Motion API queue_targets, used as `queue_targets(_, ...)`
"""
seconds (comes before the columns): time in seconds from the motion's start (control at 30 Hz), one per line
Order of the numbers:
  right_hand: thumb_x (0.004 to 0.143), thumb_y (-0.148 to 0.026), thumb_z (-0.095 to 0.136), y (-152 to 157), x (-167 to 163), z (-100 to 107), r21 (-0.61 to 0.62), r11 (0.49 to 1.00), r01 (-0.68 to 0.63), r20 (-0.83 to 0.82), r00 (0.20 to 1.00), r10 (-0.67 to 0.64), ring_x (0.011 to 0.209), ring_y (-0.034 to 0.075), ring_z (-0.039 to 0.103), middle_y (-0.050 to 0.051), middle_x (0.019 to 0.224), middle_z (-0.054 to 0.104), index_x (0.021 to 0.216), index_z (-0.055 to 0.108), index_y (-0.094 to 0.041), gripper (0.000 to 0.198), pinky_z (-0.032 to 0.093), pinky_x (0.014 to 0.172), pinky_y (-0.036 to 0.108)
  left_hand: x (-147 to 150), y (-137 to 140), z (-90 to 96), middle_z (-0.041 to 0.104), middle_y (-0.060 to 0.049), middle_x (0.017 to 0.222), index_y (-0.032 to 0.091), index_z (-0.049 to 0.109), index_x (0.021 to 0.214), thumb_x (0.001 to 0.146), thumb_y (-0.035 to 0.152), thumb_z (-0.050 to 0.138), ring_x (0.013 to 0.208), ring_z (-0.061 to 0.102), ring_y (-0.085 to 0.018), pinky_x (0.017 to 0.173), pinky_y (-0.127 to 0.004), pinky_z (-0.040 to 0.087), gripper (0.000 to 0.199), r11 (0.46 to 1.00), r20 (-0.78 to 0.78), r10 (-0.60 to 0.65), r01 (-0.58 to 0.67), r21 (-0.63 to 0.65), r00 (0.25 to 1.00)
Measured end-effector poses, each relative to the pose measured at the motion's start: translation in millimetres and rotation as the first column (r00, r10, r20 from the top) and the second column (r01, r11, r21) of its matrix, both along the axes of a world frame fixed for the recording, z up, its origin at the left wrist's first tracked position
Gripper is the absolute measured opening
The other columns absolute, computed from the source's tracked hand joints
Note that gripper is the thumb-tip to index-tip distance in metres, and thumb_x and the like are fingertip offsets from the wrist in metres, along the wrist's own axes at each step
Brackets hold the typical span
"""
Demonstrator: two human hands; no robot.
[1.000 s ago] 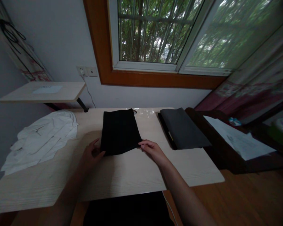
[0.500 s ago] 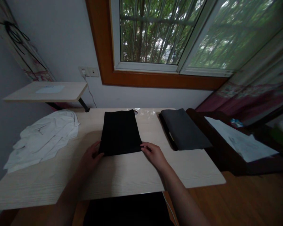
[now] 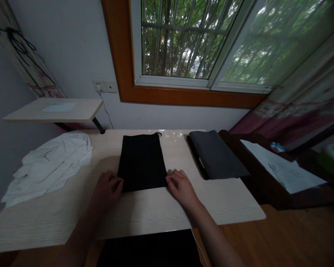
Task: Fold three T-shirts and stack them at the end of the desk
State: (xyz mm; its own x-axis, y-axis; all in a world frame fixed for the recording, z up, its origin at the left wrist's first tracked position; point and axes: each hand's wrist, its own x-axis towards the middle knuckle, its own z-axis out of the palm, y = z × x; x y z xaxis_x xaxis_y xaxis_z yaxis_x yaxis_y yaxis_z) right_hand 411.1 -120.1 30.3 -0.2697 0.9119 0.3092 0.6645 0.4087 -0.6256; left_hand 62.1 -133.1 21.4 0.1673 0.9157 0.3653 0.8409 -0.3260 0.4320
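A flat, roughly rectangular black cloth (image 3: 143, 161), seemingly folded, lies on the pale wooden table in front of me. Its near left edge is pinched by my left hand (image 3: 109, 186), thumb against the fingers. At the near right edge, my right hand (image 3: 180, 185) pinches the cloth between thumb and fingertips. The cloth's near edge lies between the two hands. To the right rests a dark grey folded item (image 3: 218, 155) over a black one, and a crumpled white cloth (image 3: 51, 165) lies on the left.
The table (image 3: 156, 215) ends close to my body. A small raised shelf (image 3: 83, 111) with a paper on it stands at the back left. Beyond the table's right side is a dark brown surface with a large white sheet (image 3: 281, 167). A window fills the back wall.
The black cloth's near edge has come slightly toward me. Both hands have moved a little nearer with it, and their fingers have curled into tighter pinches.
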Motion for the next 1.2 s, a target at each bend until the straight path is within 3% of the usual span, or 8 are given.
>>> queue_targets(0.1, 0.098, -0.022, 0.049, 10.8, -22.9, 8.6, 0.047, 0.996, 0.077, 0.026, 0.997, -0.078, 0.102, 0.029, 0.059, 0.011, 0.105, 0.069, 0.115, 0.072, -0.024, 0.028, 0.049, 0.094, 0.047, 22.9, 11.5, 12.3, 0.066, -0.009, 0.124, 0.028, 0.075, 0.110, 0.093, 0.029, 0.054, 0.118, 0.059, -0.030, 0.106, -0.051, 0.046, 0.027, 0.998, -0.043, -0.043, 0.045, 0.049, 0.998)
queue_targets(0.2, 0.099, -0.023, 0.048, 28.4, -55.3, 8.8, 0.072, 0.997, 0.039, 0.063, 0.997, -0.043, 0.125, 0.030, 0.054, 0.015, 0.134, 0.062, 0.135, 0.063, -0.018, 0.039, 0.043, 0.110, 0.048, 47.6, 27.0, 12.3, 0.058, -0.010, 0.146, 0.023, 0.065, 0.132, 0.095, 0.027, 0.050, 0.142, 0.044, -0.032, 0.119, -0.056, 0.032, 0.040, 0.992, -0.106, -0.114, 0.119, 0.045, 0.988)
queue_targets(0.3, 0.101, -0.026, 0.048, 42.9, -85.5, -2.2, 0.076, 0.997, -0.012, 0.166, 0.986, 0.000, 0.145, 0.031, 0.040, 0.017, 0.155, 0.046, 0.145, 0.053, -0.012, 0.047, 0.033, 0.121, 0.050, 64.2, 40.7, 0.6, 0.050, -0.014, 0.153, 0.017, 0.056, 0.143, 0.098, 0.029, 0.045, 0.148, 0.037, -0.034, 0.122, -0.061, 0.023, 0.048, 0.997, -0.235, -0.074, 0.081, 0.021, 0.969)
queue_targets(0.43, 0.102, -0.036, 0.049, 47.2, -102.4, -20.5, 0.106, 0.993, -0.061, 0.330, 0.944, 0.022, 0.152, 0.030, 0.028, 0.015, 0.163, 0.034, 0.151, 0.045, -0.011, 0.055, 0.026, 0.124, 0.051, 68.6, 48.6, -14.5, 0.044, -0.014, 0.158, 0.016, 0.050, 0.148, 0.101, 0.032, 0.039, 0.149, 0.036, -0.031, 0.123, -0.057, 0.023, 0.051, 1.000, -0.358, 0.000, 0.004, 0.011, 0.934)
queue_targets(0.67, 0.103, -0.047, 0.045, 43.2, -79.6, -30.7, 0.129, 0.992, -0.012, 0.418, 0.907, -0.044, 0.154, 0.029, 0.025, 0.014, 0.165, 0.028, 0.156, 0.038, -0.012, 0.064, 0.024, 0.125, 0.050, 50.6, 49.3, -18.6, 0.037, -0.012, 0.162, 0.018, 0.045, 0.152, 0.103, 0.039, 0.034, 0.152, 0.031, -0.029, 0.123, -0.055, 0.025, 0.054, 0.999, -0.400, 0.046, -0.042, 0.020, 0.915)
queue_targets(0.93, 0.102, -0.048, 0.047, 41.6, -38.8, -31.5, 0.096, 0.995, -0.037, 0.424, 0.905, -0.008, 0.153, 0.031, 0.027, 0.015, 0.164, 0.028, 0.155, 0.038, -0.010, 0.066, 0.025, 0.124, 0.052, 11.5, 62.0, -28.2, 0.037, -0.013, 0.162, 0.019, 0.041, 0.154, 0.103, 0.034, 0.035, 0.149, 0.037, -0.031, 0.119, -0.059, 0.031, 0.053, 0.999, -0.298, 0.025, -0.032, -0.017, 0.954)
queue_targets(1.07, 0.101, -0.040, 0.051, 39.8, -28.4, -31.2, 0.122, 0.990, -0.063, 0.329, 0.944, 0.019, 0.150, 0.029, 0.035, 0.012, 0.160, 0.040, 0.151, 0.047, -0.017, 0.055, 0.028, 0.124, 0.052, 1.1, 65.1, -33.5, 0.043, -0.011, 0.159, 0.022, 0.048, 0.148, 0.102, 0.032, 0.038, 0.146, 0.041, -0.029, 0.121, -0.056, 0.031, 0.048, 1.000, -0.200, 0.000, 0.000, -0.004, 0.980)
queue_targets(1.2, 0.101, -0.031, 0.050, 45.0, -22.0, -28.6, 0.135, 0.991, -0.024, 0.122, 0.992, 0.007, 0.136, 0.027, 0.052, 0.010, 0.141, 0.062, 0.131, 0.067, -0.022, 0.036, 0.039, 0.117, 0.050, -5.1, 68.3, -36.9, 0.052, -0.011, 0.151, 0.021, 0.057, 0.138, 0.100, 0.032, 0.044, 0.139, 0.049, -0.027, 0.120, -0.053, 0.036, 0.042, 0.999, -0.058, -0.010, 0.012, 0.032, 0.998)
